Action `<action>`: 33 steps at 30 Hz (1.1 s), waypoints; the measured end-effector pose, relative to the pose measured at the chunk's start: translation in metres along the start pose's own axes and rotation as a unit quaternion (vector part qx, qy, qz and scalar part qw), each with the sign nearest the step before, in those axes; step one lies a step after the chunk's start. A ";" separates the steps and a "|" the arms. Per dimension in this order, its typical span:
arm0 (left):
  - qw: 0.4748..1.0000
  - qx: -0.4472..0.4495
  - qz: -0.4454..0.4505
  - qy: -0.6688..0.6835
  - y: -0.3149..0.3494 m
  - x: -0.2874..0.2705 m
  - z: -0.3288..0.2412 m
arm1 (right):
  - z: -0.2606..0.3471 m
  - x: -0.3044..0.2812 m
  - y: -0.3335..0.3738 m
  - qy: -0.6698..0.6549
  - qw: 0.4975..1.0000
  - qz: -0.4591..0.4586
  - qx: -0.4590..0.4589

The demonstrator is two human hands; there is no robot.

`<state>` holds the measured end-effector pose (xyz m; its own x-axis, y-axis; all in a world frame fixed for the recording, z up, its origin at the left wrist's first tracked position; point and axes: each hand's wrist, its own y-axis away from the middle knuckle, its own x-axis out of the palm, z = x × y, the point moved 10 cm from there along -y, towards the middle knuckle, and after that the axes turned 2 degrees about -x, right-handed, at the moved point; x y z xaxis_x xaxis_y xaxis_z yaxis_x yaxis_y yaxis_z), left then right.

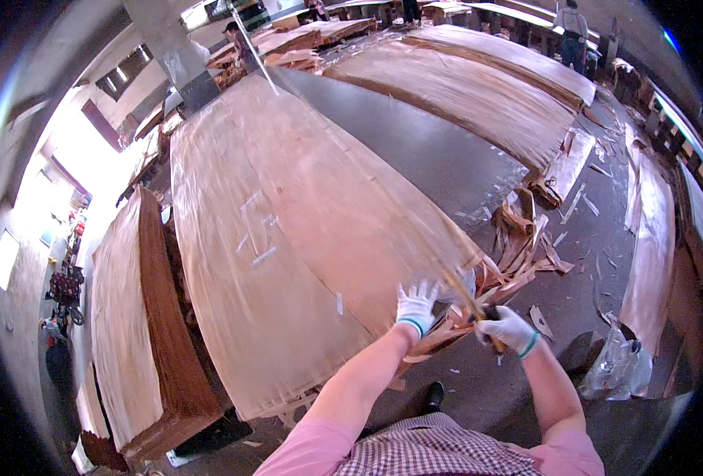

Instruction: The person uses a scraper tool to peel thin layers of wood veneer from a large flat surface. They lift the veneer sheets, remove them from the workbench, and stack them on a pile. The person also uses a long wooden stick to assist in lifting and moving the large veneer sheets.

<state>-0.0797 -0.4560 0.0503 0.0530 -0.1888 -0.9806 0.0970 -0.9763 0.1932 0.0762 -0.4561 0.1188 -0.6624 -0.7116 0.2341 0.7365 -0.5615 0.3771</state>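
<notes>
Checked apron (438,448) at bottom centre of frame, pink sleeve (312,448) to its left. Pinkish veneer sheet (327,222) across middle of frame, paler sheet (224,317) alongside at left. Left hand (417,305), white-gloved, fingers spread wide on veneer's near end. Right hand (512,329), gloved, fingers closed around long thin stick (464,295) slanting toward upper left. Torn strips (518,238) right of centre. Thick stack (121,317) at left; plastic bag (619,365) lower right.
</notes>
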 end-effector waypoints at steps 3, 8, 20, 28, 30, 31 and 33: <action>0.998 -0.054 -0.023 0.033 -0.022 0.002 0.020 | 0.004 -0.103 0.042 0.259 0.932 -0.241 -0.082; 0.918 -0.108 -0.239 0.296 0.000 -0.104 0.095 | 0.003 -0.149 0.089 0.343 0.874 -0.316 -0.134; 0.488 -0.108 -0.440 0.746 0.140 -0.257 0.259 | -0.063 -0.060 0.094 0.163 0.953 -0.250 -0.056; 0.600 -0.050 -0.465 0.649 0.166 -0.277 0.200 | -0.091 0.017 0.136 0.182 0.963 -0.192 -0.054; 0.740 -0.101 -0.449 0.491 0.170 -0.305 0.154 | -0.097 0.031 0.158 0.194 0.957 -0.214 -0.032; 0.749 -0.032 -0.445 0.489 0.178 -0.328 0.119 | -0.098 0.038 0.169 0.222 0.950 -0.215 -0.029; 0.714 -0.052 -0.432 0.548 0.164 -0.277 0.159 | -0.125 0.073 0.170 0.228 0.958 -0.173 -0.036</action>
<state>-0.2368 -0.5811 0.3481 0.6686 0.7319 -0.1314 0.6349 -0.6538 -0.4116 0.1701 -0.6564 0.0878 -0.7514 -0.5794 -0.3157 0.5024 -0.8126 0.2955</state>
